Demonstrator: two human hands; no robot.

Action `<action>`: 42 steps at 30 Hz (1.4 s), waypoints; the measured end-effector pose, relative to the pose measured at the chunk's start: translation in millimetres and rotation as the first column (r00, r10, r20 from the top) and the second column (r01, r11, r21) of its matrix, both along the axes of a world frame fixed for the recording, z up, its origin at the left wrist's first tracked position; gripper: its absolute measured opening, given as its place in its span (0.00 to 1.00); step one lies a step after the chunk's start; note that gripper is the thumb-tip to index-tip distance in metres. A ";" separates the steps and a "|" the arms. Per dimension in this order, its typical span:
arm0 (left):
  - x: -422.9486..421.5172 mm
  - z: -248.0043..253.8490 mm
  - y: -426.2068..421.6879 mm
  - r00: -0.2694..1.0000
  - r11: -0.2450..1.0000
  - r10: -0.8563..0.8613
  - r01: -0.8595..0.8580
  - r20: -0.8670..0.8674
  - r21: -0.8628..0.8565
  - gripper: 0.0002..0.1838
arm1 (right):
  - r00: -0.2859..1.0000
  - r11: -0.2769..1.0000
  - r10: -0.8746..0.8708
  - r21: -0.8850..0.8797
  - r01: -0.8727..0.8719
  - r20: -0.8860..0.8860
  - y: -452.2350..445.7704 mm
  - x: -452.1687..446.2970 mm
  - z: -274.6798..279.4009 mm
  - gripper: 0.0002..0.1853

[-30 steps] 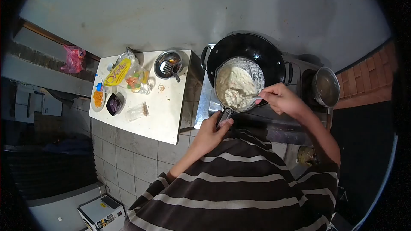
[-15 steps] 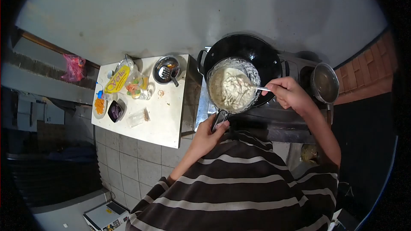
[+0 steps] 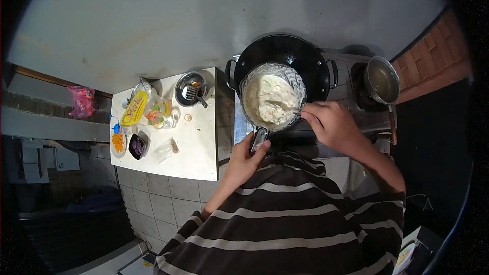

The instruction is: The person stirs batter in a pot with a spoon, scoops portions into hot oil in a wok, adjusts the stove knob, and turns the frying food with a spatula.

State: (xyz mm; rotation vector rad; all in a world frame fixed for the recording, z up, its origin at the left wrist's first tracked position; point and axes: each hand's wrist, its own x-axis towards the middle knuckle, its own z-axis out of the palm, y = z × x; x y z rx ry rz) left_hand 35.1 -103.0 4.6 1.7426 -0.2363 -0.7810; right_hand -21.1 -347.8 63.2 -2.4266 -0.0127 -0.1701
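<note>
My left hand (image 3: 247, 157) is wrapped round the dark handle (image 3: 259, 139) of a pan. The pan (image 3: 250, 79), its inner wall smeared white, is over the front part of a large black wok (image 3: 277, 48). A thick, creamy white mixture (image 3: 275, 94) with small coloured bits lies in it. My right hand (image 3: 324, 122) is closed on a metal utensil at the pan's right rim. The utensil's far end is down in the mixture, so its shape is hidden.
Right of the wok, a metal saucepan (image 3: 382, 79) sits on the stove (image 3: 346, 79). The white table (image 3: 196, 158) at left bears a steel bowl (image 3: 184, 82) with a slotted turner, a yellow-labelled pack (image 3: 134, 109), a plate of orange pieces (image 3: 118, 143) and a dark bowl (image 3: 137, 146).
The view has shifted, and the pan and hands appear further left. My right hand has moved the utensil through the mixture, whose surface has changed shape. My left hand keeps its hold on the handle.
</note>
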 end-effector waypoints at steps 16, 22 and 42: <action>12.0 1.5 5.4 0.969 0.996 -0.082 0.075 0.235 0.036 0.19 | 0.967 0.738 0.083 -0.667 0.102 0.241 24.3 25.1 -10.1 0.05; 17.8 6.8 7.2 0.969 0.988 -0.112 0.086 0.220 0.125 0.22 | 0.987 0.912 -0.032 -0.400 0.094 0.158 12.7 33.4 -19.1 0.05; 4.6 9.5 -13.2 1.000 1.000 -0.017 0.016 -0.026 -0.011 0.20 | 0.992 0.985 -0.120 0.119 0.122 -0.025 -46.2 32.5 -5.0 0.09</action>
